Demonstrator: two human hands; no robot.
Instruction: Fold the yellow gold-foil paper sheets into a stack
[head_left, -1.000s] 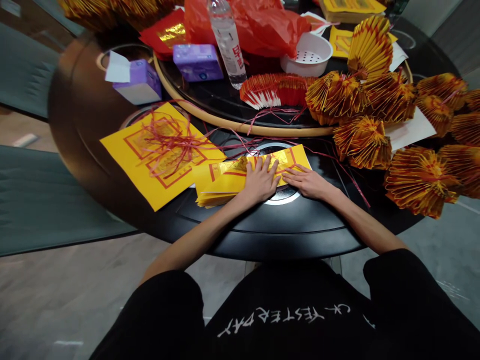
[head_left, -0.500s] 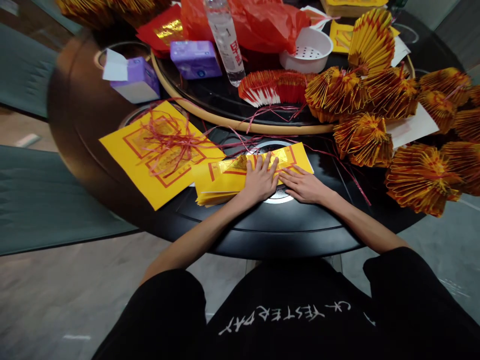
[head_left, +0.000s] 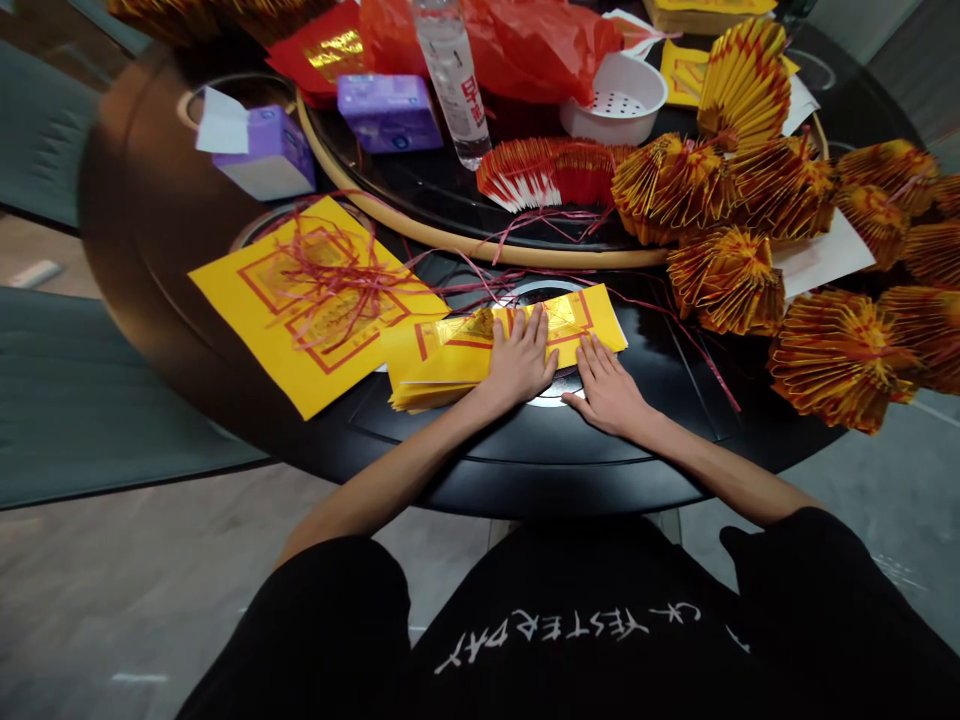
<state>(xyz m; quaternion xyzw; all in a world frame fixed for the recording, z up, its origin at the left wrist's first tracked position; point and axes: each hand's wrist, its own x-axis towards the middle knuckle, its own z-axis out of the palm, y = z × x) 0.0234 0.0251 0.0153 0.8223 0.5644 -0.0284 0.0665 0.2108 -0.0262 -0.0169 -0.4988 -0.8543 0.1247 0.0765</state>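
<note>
A folded yellow joss paper with a gold patch and red border lies in front of me. My left hand rests on its middle, fingers stretched out and apart. My right hand lies flat along its near edge at the right, fingers extended, thumb out over the table. Under the left forearm and to its left is a stack of folded yellow sheets. Further left, a flat yellow sheet bears a tangle of pink raffia strings. Neither hand grips anything.
A black round table carries a turntable with a tan rim. On it are a water bottle, a purple tissue pack, a white basket and fanned red papers. Pleated gold paper bundles crowd the right.
My right hand has shifted slightly right, its fingers turning to point more away from me and its thumb spreading. My left hand stays on the paper.
</note>
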